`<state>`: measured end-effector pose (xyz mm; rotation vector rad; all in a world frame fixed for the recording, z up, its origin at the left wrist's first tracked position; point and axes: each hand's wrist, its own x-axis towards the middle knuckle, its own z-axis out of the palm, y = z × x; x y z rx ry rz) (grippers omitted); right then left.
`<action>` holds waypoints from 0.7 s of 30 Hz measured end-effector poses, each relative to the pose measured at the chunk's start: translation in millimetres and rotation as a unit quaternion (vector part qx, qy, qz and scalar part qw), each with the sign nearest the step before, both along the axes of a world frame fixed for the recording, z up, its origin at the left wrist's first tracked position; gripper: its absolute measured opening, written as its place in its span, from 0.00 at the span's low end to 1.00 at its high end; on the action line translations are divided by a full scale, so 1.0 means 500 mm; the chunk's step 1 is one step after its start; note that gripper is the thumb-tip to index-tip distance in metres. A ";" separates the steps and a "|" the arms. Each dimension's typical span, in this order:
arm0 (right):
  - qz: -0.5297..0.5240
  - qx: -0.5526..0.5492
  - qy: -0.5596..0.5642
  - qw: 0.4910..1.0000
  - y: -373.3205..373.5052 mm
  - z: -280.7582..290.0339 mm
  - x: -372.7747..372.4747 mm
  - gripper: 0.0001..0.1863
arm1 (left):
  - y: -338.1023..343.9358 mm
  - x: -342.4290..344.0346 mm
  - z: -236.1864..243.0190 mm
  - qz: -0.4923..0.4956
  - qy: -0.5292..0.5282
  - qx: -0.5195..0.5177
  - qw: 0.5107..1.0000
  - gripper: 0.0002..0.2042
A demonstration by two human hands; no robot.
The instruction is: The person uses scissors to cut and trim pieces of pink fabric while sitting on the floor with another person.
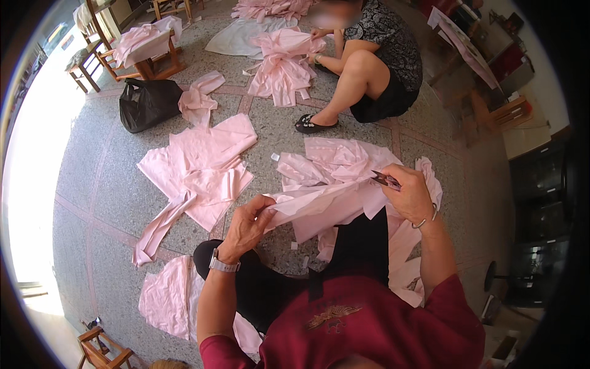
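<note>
While, on my remote feed, the left fingers point(264, 206) pinch an edge of pink cloth point(319, 200), the right fingers point(399, 174) grip small snips point(385, 180) by its other end; beyond, pink pieces point(209, 154) lie on the floor point(110, 184) near a black bag point(147, 106), its contents hidden from me.

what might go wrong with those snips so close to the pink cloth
The snips in the right hand point toward the pink cloth pinched by the left hand, so a slip might nick it. The co-worker's sandal is near that cloth, so a step could soil it.
</note>
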<state>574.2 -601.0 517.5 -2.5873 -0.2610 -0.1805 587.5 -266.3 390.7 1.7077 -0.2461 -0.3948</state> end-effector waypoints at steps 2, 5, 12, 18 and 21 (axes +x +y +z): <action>-0.005 0.007 0.000 1.000 -0.003 0.013 0.014 0.06 | -0.005 0.027 0.004 0.009 -0.004 -0.006 1.000 0.10; -0.003 0.005 0.032 0.999 -0.007 0.013 0.015 0.06 | -0.030 0.051 0.031 0.058 -0.152 -0.001 0.987 0.11; 0.008 0.003 0.003 1.000 -0.035 0.014 0.031 0.07 | -0.050 0.127 0.101 0.147 -0.151 0.011 0.977 0.14; -0.039 0.004 -0.060 0.997 -0.051 0.024 0.056 0.10 | -0.069 0.154 0.205 0.063 -0.172 -0.031 0.983 0.15; -0.095 0.055 -0.098 0.989 -0.059 0.011 0.077 0.08 | -0.067 0.138 0.224 -0.015 -0.254 0.138 0.957 0.08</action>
